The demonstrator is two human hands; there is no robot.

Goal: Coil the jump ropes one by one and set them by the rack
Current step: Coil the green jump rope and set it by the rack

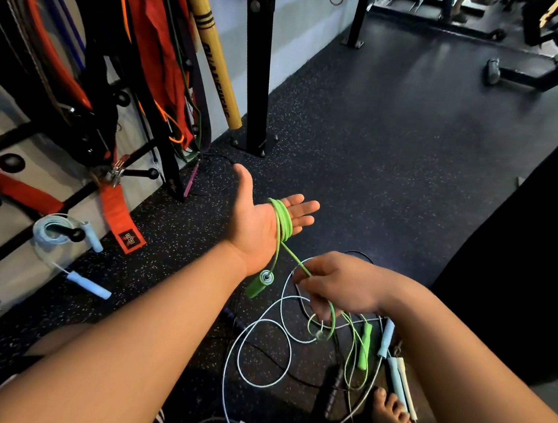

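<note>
The green jump rope (283,224) is wound in several loops around the straight, spread fingers of the left hand (255,222), held palm-up. A strand is pinched in the curled right hand (338,286). One green handle (257,285) dangles under the left wrist; the other handle (365,346) apparently lies on the floor (382,136) beside a pale blue handle (386,338).

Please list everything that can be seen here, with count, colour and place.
green jump rope: one, green, partly wound round the left hand, rest trailing down
coiled rope: one, pale blue, hung on a rack peg, left
loose ropes: several, white, pale blue, black, tangled on the floor
stick: one, yellow, leaning at the wall
bands: several, red and orange, hanging on the rack
left hand: one, open, palm up
right hand: one, pinches the green jump rope
</note>
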